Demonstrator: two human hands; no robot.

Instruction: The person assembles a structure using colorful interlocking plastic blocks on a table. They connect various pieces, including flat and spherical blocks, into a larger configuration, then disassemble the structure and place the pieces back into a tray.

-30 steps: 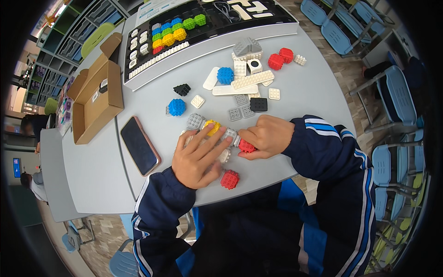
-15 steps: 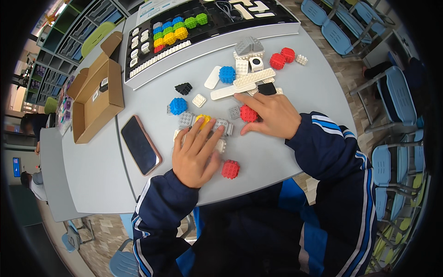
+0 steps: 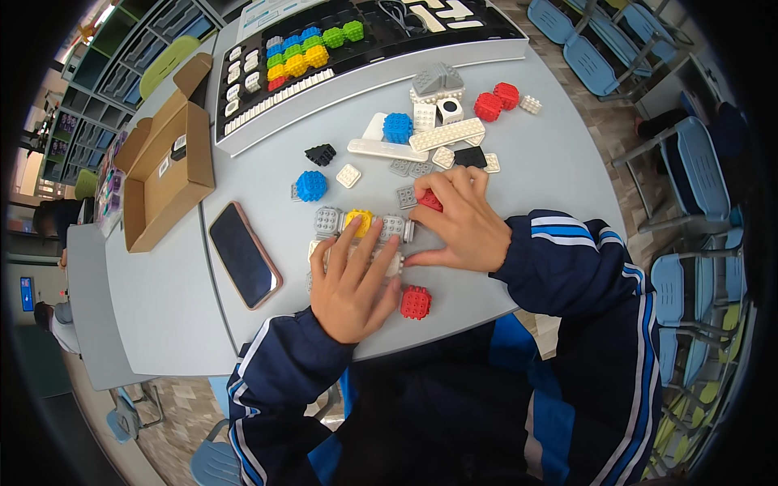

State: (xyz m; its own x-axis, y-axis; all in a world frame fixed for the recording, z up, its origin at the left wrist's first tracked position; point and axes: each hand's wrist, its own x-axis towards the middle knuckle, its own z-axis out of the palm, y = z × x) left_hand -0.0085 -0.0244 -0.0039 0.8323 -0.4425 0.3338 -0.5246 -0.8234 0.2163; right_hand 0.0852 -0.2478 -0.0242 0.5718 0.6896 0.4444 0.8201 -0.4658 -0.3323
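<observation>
My left hand (image 3: 352, 296) lies palm down with fingers spread over a row of joined blocks. Along its far side are a grey studded block (image 3: 327, 220), a yellow block (image 3: 357, 223) and another grey block (image 3: 395, 228); a whitish piece lies partly hidden under my fingers. My right hand (image 3: 466, 227) is at the row's right end, fingers bent and thumb apart, the thumb tip against the whitish piece. Its curled fingers partly cover a red block (image 3: 430, 200). A second red block (image 3: 416, 301) sits near my left thumb.
Beyond my hands lie a long white beam (image 3: 387, 150), a studded white beam (image 3: 447, 139), blue blocks (image 3: 311, 186) and a black piece (image 3: 321, 155). A phone (image 3: 245, 254) and an open cardboard box (image 3: 172, 174) are at left; a parts tray (image 3: 381, 65) stands at the back.
My right hand has shifted nearer and left, its fingers now more bent, uncovering small grey and white pieces. The long white beam has slid left. The near red block sits slightly farther right.
</observation>
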